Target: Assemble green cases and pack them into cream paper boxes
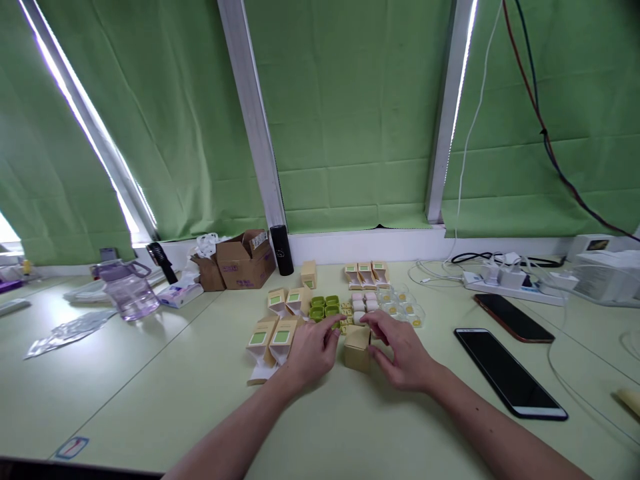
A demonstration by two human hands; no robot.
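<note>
A small kraft cardboard box (357, 356) stands on the table between my hands, its top closed. My right hand (400, 347) grips it, thumb against the right side and index finger at the back top edge. To the left, my left hand (315, 347) is curved with thumb and index finger apart, holding nothing. Its fingertips are close to the box. Behind them are green square cups (324, 308), small yellowish pieces (347, 310), white-pink round pieces (365, 301) and clear containers with yellow centres (401, 305). Open kraft boxes with green labels (270, 337) lie beside my left hand.
More open boxes (367, 275) and one upright box (309, 274) stand farther back. Two phones (510, 373) lie at right, before a power strip (515, 287) with cables. A brown carton (245, 261), black cylinder (282, 250) and purple-tinted jug (127, 290) are at left.
</note>
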